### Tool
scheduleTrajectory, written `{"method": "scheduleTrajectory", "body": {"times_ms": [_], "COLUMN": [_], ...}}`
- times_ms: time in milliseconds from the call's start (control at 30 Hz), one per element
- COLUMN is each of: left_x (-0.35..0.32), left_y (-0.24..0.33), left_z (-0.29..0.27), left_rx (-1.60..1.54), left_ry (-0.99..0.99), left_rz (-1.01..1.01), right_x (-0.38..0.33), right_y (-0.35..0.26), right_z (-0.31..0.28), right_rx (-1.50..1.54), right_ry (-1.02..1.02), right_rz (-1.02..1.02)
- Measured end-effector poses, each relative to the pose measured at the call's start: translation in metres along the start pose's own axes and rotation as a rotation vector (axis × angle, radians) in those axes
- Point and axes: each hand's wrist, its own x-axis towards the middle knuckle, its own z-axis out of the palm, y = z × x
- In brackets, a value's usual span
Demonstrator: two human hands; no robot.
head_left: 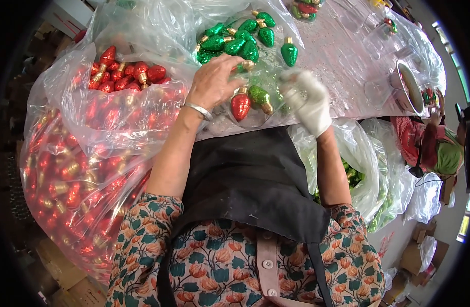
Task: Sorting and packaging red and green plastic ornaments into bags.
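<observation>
My left hand (pixel 214 82), bare with a silver bracelet at the wrist, is closed round a green glitter bulb ornament whose gold cap (pixel 247 65) shows at the fingertips. Just below it lie a red glitter bulb (pixel 240 106) and a light green bulb (pixel 260 98), within what looks like a clear plastic container near the table's front edge. My right hand (pixel 310 100), in a white glove, is beside the container's right side. Motion smears its fingers, so their hold cannot be made out. Several dark green bulbs (pixel 235 46) lie in clear plastic beyond my left hand.
A big clear bag (pixel 81 189) of red bulbs stands at my left, open at the top. Another bag (pixel 342 148) with light green bulbs is at my right, below the table edge. One green bulb (pixel 289 52) lies apart. A white bucket (pixel 408 87) and a co-worker (pixel 432 143) are farther right.
</observation>
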Motion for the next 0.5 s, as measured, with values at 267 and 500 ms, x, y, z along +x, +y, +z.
{"method": "scheduleTrajectory", "body": {"times_ms": [267,500], "left_x": [-0.025,-0.064], "left_y": [0.029,0.02], "left_z": [-0.014,0.01], "left_rx": [-0.165,0.152], "left_ry": [0.085,0.099], "left_rz": [0.059,0.156], "right_x": [0.075,0.096], "right_y": [0.156,0.258], "right_z": [0.051,0.065], "right_rx": [-0.505,-0.669], "right_ry": [-0.095,-0.196], "right_rz": [0.56,0.679]}}
